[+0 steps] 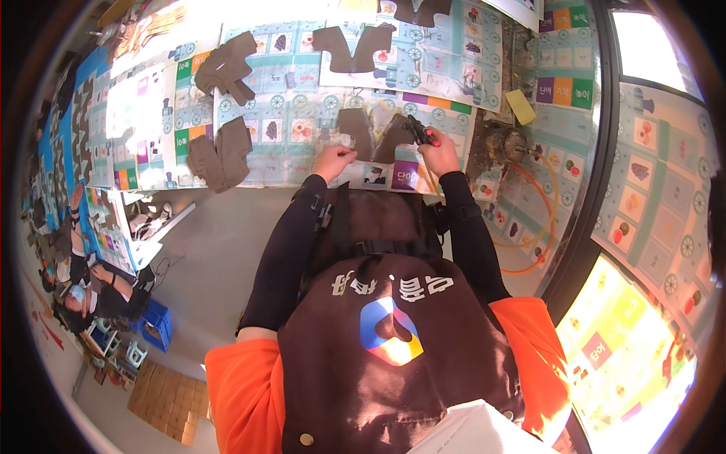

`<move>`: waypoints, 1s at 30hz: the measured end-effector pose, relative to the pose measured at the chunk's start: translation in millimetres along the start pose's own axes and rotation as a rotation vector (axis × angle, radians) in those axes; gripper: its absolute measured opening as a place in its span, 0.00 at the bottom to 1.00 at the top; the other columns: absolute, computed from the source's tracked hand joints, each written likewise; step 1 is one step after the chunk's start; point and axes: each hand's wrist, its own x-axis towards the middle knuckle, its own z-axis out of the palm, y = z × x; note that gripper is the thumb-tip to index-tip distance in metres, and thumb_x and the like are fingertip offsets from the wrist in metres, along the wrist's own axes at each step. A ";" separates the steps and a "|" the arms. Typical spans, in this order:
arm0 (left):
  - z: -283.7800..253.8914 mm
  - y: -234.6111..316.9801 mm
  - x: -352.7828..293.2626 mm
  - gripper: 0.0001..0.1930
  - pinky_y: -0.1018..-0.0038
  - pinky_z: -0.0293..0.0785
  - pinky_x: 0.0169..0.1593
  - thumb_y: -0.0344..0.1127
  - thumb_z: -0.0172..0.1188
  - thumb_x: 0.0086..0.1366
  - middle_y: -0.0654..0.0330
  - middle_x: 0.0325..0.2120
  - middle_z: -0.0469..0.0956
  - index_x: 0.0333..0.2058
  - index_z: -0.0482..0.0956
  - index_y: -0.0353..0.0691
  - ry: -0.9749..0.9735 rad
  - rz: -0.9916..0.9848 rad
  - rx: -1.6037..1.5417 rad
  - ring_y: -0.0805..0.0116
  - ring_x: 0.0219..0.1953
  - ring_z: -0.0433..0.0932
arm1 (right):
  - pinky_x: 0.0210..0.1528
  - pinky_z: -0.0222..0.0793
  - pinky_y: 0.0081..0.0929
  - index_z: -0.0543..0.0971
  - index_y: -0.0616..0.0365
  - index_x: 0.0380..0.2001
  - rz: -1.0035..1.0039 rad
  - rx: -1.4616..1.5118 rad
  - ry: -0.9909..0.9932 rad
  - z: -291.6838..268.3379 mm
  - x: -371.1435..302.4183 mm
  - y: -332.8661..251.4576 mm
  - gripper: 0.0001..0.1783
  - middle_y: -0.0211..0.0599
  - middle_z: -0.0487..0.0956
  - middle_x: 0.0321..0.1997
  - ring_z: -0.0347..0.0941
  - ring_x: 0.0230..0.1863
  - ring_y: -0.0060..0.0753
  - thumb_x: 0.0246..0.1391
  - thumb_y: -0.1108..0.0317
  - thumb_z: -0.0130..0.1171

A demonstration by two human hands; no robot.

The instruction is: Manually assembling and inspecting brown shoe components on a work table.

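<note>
In front of me lies a dark brown V-shaped cut piece point(360, 135), probably a shoe upper, its two wings pointing away from me. My right hand point(440, 153) is closed around a small black gun-like tool point(418, 130) with red parts, its front end over the piece's right wing. The fingers of my left hand point(333, 162) are pinched together beside the piece's lower left edge; what they hold, if anything, is hidden. Similar brown pieces lie to the left, one piece point(221, 157) near the table edge and a small pile point(228, 66) farther back.
Printed sheets cover the table point(287, 163). Another brown piece point(352, 50) lies beyond mine. A yellow block point(520, 107) sits at the right, above orange and yellow hoses point(550, 219). A co-worker point(98, 291) and a blue crate point(155, 325) are at the left.
</note>
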 end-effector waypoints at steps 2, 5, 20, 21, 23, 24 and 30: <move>0.0 2.3 -0.2 0.15 0.76 0.66 0.31 0.44 0.57 0.52 0.61 0.20 0.76 0.27 0.78 0.36 -0.003 0.002 -0.030 0.71 0.23 0.73 | 0.34 0.63 0.36 0.72 0.63 0.31 0.001 0.030 0.026 1.8 3.5 7.5 0.17 0.54 0.73 0.26 0.68 0.32 0.55 0.31 0.71 0.53; -1.6 4.4 -2.8 0.15 0.76 0.67 0.31 0.45 0.56 0.52 0.60 0.21 0.77 0.27 0.78 0.36 -0.002 -0.014 0.013 0.70 0.24 0.73 | 0.34 0.63 0.35 0.72 0.64 0.31 0.022 0.090 0.006 1.0 2.7 7.2 0.17 0.53 0.73 0.26 0.69 0.31 0.54 0.31 0.71 0.54; 9.5 93.1 -17.4 0.14 0.72 0.68 0.28 0.44 0.56 0.52 0.57 0.20 0.75 0.24 0.73 0.37 0.044 0.225 0.203 0.65 0.21 0.73 | 0.41 0.62 0.41 0.62 0.65 0.39 -0.099 -0.320 -0.040 -8.0 -29.7 63.7 0.18 0.55 0.68 0.35 0.63 0.39 0.59 0.40 0.75 0.50; 10.6 109.3 -18.7 0.13 0.73 0.68 0.27 0.40 0.56 0.54 0.58 0.21 0.72 0.25 0.70 0.35 -0.019 0.212 0.113 0.69 0.23 0.73 | 0.43 0.60 0.42 0.60 0.65 0.40 -0.012 -0.379 -0.022 -7.9 -30.5 68.9 0.20 0.55 0.65 0.40 0.61 0.45 0.56 0.39 0.76 0.50; 10.7 142.2 -15.2 0.11 0.76 0.68 0.27 0.38 0.55 0.55 0.60 0.20 0.70 0.25 0.69 0.35 -0.070 0.294 -0.045 0.72 0.23 0.72 | 0.43 0.61 0.42 0.60 0.64 0.40 -0.008 -0.391 0.056 -9.5 -34.8 76.9 0.21 0.54 0.65 0.40 0.61 0.45 0.56 0.38 0.76 0.51; 13.2 158.9 -10.5 0.10 0.78 0.69 0.27 0.36 0.54 0.57 0.62 0.19 0.68 0.26 0.68 0.34 -0.123 0.368 -0.220 0.75 0.24 0.71 | 0.44 0.61 0.41 0.60 0.63 0.40 -0.002 -0.418 0.127 -11.5 -36.0 83.7 0.22 0.53 0.65 0.41 0.60 0.45 0.55 0.37 0.76 0.53; 11.0 214.6 61.4 0.10 0.82 0.68 0.25 0.36 0.50 0.60 0.67 0.19 0.67 0.24 0.67 0.36 -0.111 0.471 -0.366 0.81 0.22 0.70 | 0.48 0.59 0.39 0.59 0.63 0.43 0.013 -0.335 0.124 -19.8 -42.6 92.7 0.31 0.52 0.63 0.44 0.58 0.49 0.54 0.31 0.80 0.58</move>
